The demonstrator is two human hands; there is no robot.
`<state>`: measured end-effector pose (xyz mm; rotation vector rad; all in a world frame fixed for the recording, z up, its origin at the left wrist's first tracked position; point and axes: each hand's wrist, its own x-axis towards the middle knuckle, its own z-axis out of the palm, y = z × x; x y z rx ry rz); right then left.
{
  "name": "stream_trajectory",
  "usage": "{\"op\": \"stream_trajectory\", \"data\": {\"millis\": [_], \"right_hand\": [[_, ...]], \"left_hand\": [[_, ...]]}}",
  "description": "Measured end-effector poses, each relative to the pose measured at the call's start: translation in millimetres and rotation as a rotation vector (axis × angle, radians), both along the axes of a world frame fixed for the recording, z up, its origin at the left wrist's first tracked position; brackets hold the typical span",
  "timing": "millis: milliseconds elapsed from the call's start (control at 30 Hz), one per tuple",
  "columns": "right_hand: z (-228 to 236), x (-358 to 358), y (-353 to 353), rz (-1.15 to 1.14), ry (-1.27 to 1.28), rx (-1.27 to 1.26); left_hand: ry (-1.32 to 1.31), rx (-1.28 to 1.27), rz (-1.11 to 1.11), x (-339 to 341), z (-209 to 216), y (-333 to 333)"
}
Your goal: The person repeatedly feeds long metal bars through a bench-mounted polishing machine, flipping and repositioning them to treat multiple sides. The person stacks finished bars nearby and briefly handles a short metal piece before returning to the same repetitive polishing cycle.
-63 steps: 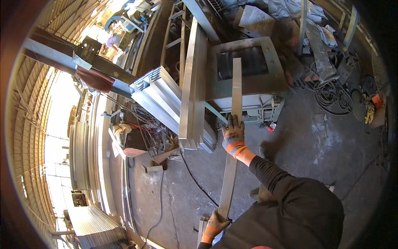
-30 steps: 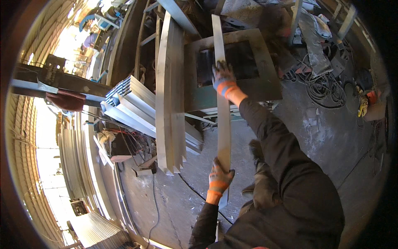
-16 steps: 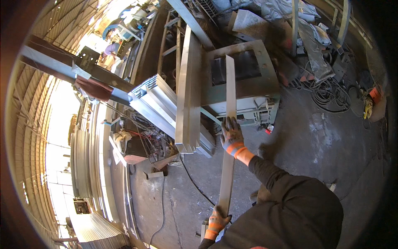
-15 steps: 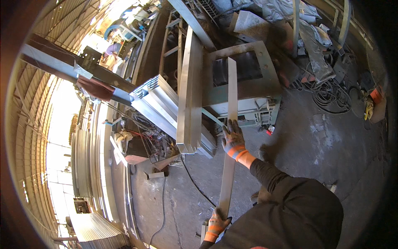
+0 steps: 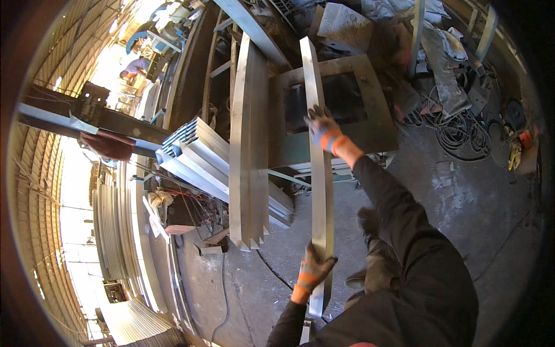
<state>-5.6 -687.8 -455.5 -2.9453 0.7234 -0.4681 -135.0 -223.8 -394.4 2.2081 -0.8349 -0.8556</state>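
A long silver metal angle bar (image 5: pixel 319 199) stretches away from me, two of its faces showing along the fold. My left hand (image 5: pixel 313 270), in a grey and orange work glove, grips it near its close end, thumb on the right side. Farther along, my right hand (image 5: pixel 324 128), gloved alike, is closed over the bar, fingers across its upper face. The bar's far part lies over a green-grey machine frame (image 5: pixel 378 110). Just left of it rests a stack of nested metal angle bars (image 5: pixel 247 168), their jagged ends pointing toward me.
Another bundle of silver profiles (image 5: pixel 199 156) leans farther left, below a blue-grey beam (image 5: pixel 52 118) with a brown cloth (image 5: pixel 108 144). Coiled cables (image 5: pixel 462 136) lie on the floor at right. A black cable (image 5: pixel 272 269) crosses the floor. A person (image 5: pixel 137 66) is far back left.
Both hands have moved forward, carrying the bar farther over the machine frame. The bar has turned, so two faces now show instead of one flat face. My view has shifted slightly.
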Motion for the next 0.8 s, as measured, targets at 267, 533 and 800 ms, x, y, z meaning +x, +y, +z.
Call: {"op": "stream_trajectory", "data": {"millis": [267, 533, 800], "right_hand": [[-24.9, 139.2, -155.5, -0.385, 0.105, 0.314], [-26.7, 70.1, -77.9, -0.340, -0.016, 0.088], [-6.5, -39.6, 114.5, -0.301, -0.329, 0.284]], "left_hand": [[-0.223, 0.124, 0.025, 81.4, -15.0, -201.4], [-0.212, 0.143, 0.005, 35.3, -8.3, -135.3], [-0.139, 0.209, -0.085, -51.3, 36.3, 60.6]]}}
